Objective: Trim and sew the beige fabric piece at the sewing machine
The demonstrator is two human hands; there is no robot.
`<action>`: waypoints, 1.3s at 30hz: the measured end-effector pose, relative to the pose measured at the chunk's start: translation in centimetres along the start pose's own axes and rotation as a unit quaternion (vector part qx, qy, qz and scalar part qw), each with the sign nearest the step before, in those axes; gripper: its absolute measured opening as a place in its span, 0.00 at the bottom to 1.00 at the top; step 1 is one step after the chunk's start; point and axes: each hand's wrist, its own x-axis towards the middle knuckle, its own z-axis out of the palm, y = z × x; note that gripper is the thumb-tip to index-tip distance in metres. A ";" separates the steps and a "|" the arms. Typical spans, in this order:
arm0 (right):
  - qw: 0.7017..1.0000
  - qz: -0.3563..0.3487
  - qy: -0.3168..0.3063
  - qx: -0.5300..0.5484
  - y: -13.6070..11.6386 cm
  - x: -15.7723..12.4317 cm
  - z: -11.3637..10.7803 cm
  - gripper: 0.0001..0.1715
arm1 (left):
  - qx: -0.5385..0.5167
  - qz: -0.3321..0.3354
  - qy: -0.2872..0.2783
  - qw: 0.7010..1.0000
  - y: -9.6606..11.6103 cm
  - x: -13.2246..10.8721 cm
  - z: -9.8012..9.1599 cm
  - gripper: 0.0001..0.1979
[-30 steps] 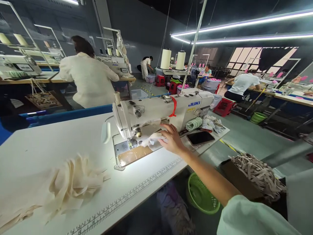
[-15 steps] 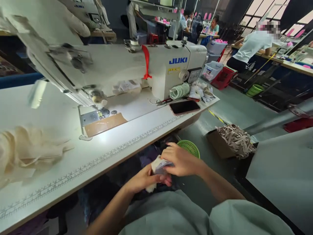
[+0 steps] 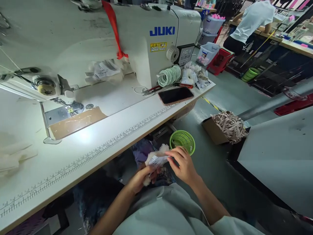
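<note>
Together — left grip [image 3: 141, 177], right grip [image 3: 183, 164] — hold cloth [image 3: 156, 159].

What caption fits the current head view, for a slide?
Left hand holds pale cloth, right hand at its edge, beside a table with a sewing machine.

White sewing table [image 3: 129, 116], ruler scale [image 3: 112, 142] printed along front edge. JUKI sewing machine [image 3: 139, 42] stands on it. Near its base, pale green cord coil [image 3: 169, 75], red-and-metal tools [image 3: 155, 88], smartphone [image 3: 176, 95], crumpled fabric scraps [image 3: 192, 74] lie close together. Under machine arm, crumpled bundle [image 3: 105, 70]. At left, cream fabric pieces [image 3: 14, 156]. On grey-green floor [image 3: 210, 169]: green basket [image 3: 188, 140], yellow-black tape [image 3: 210, 103].
</note>
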 end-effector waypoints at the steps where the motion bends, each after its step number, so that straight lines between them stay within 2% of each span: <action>1: 1.000 -0.007 0.000 0.008 -0.1 -0.1 0.2 0.11 | -0.012 -0.002 0.003 1.000 -0.1 0.1 -0.2 0.17; 3: 0.999 -0.019 -0.007 0.032 -0.4 -0.3 0.4 0.12 | -0.045 0.004 0.026 0.999 -0.2 0.3 -0.6 0.25; 5: 0.998 -0.032 -0.016 0.059 -0.7 -0.5 0.6 0.14 | -0.078 0.024 0.073 0.994 -0.2 0.3 -0.9 0.34; 7: 0.995 -0.051 -0.030 0.077 -1.2 -0.9 0.7 0.16 | -0.079 0.032 0.122 0.989 -0.1 0.3 -1.1 0.38; 9: 0.990 -0.067 -0.077 0.101 -1.7 -1.2 0.7 0.15 | -0.037 0.029 0.146 0.988 0.0 0.2 -1.1 0.33; 12: 0.971 -0.061 -0.168 0.161 -2.4 -1.3 0.5 0.13 | 0.078 0.034 0.134 0.987 0.0 0.1 -1.0 0.22; 13: 0.969 -0.052 -0.166 0.173 -2.5 -1.2 0.4 0.15 | 0.125 0.047 0.125 0.983 0.0 0.0 -1.0 0.20; 15: 0.982 -0.035 -0.104 0.151 -2.5 -0.7 0.2 0.19 | 0.216 0.087 0.102 0.967 -0.1 -0.2 -1.1 0.17; 17: 0.995 -0.038 -0.039 0.086 -2.3 0.0 0.2 0.23 | 0.281 0.137 0.083 0.946 -0.2 -0.4 -1.3 0.20; 18: 0.997 -0.049 -0.029 0.054 -2.1 0.3 0.3 0.25 | 0.298 0.154 0.077 0.939 -0.3 -0.5 -1.3 0.22; 21: 0.994 -0.094 -0.050 0.007 -1.6 0.8 1.2 0.32 | 0.306 0.171 0.074 0.934 -0.4 -0.8 -1.5 0.26; 24: 0.992 -0.113 -0.060 0.004 -1.1 0.4 2.3 0.40 | 0.288 0.175 0.087 0.937 -0.3 -1.0 -1.7 0.30; 28: 0.990 -0.121 -0.071 0.028 -0.5 -0.5 3.2 0.49 | 0.258 0.176 0.102 0.944 -0.3 -0.7 -2.0 0.28; 32: 0.994 -0.085 -0.063 0.016 -0.2 -1.2 4.0 0.50 | 0.252 0.149 0.131 0.947 -0.6 -0.1 -2.0 0.26; 36: 0.999 -0.041 -0.034 0.001 -0.1 -1.6 5.2 0.48 | 0.279 0.145 0.119 0.942 -0.9 0.2 -1.7 0.28; 39: 0.999 -0.029 -0.021 -0.015 0.0 -1.7 5.9 0.43 | 0.310 0.129 0.118 0.935 -1.1 0.3 -1.6 0.28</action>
